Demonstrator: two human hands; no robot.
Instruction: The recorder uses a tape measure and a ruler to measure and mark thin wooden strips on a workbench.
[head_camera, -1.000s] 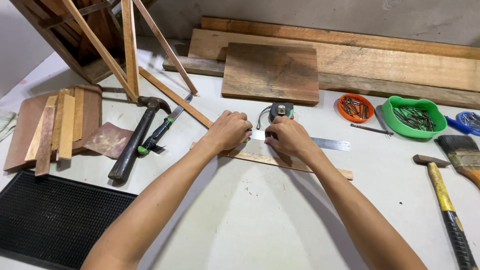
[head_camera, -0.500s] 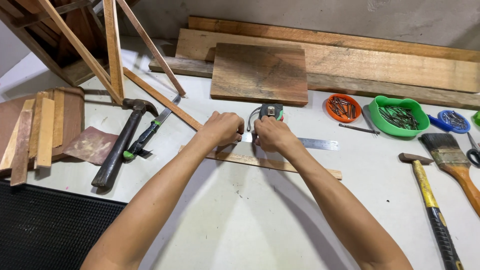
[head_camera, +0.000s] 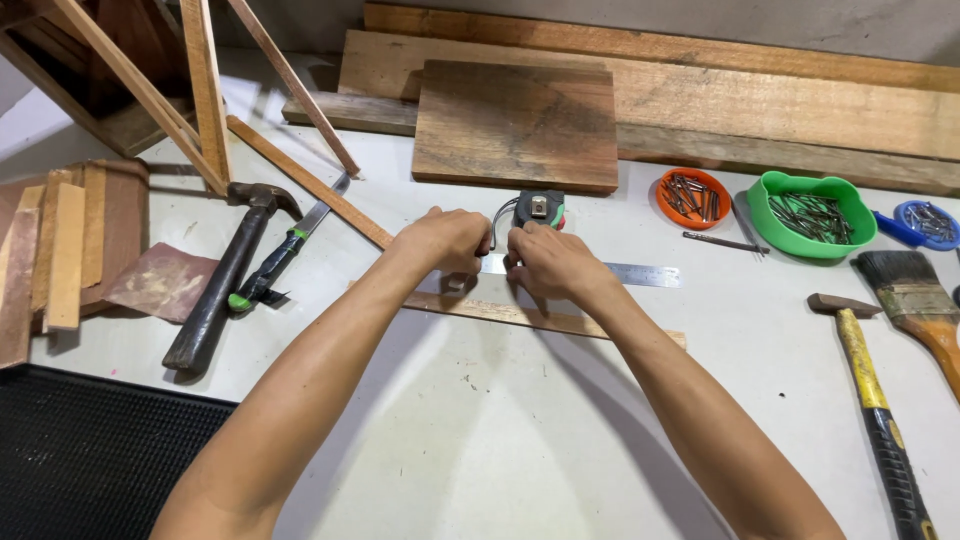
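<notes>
Both hands, drawn closer since the earlier frame: left hand (head_camera: 447, 240) and right hand (head_camera: 548, 262) closed on steel ruler (head_camera: 622, 272), lying left-right at frame centre above wooden strip (head_camera: 540, 318) on counter (head_camera: 480, 430).

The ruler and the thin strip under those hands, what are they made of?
The ruler looks like bare metal, probably steel: flat, silvery grey with a dull sheen. The thin strip looks like unfinished wood: pale brown, matte, with faint grain lines. Both hands, left hand and right hand, rest over them.
</notes>
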